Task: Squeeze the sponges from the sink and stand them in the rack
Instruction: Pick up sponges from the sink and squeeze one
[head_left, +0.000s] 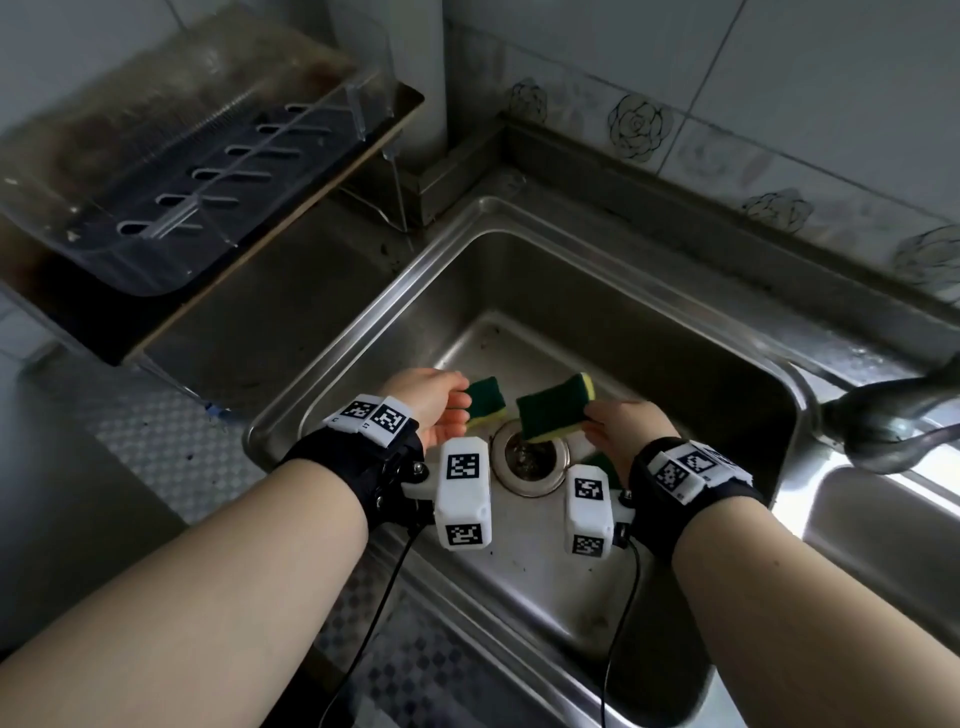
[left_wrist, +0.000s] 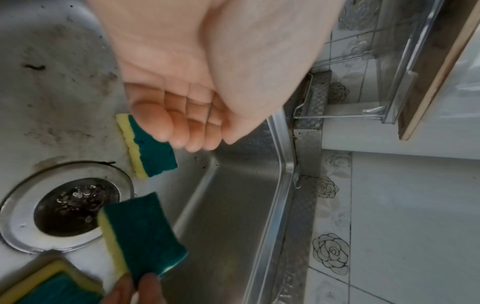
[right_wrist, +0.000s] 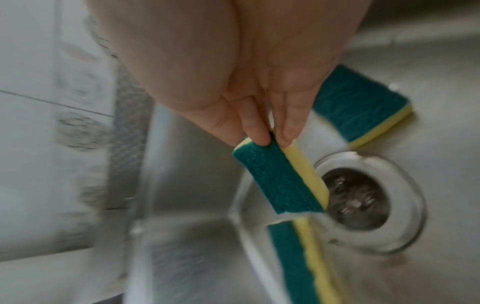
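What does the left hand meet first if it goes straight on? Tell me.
The green-and-yellow sponge just past the fingertips of the left hand, beside the drain; they may already touch it.

I see dim, grey light in the head view, with daylight glaring white off the sink rim right of the drain. Straight edges bow toward the corners. My right wrist view is smeared with motion blur around the drain; the left wrist view is sharper, its palm soft.
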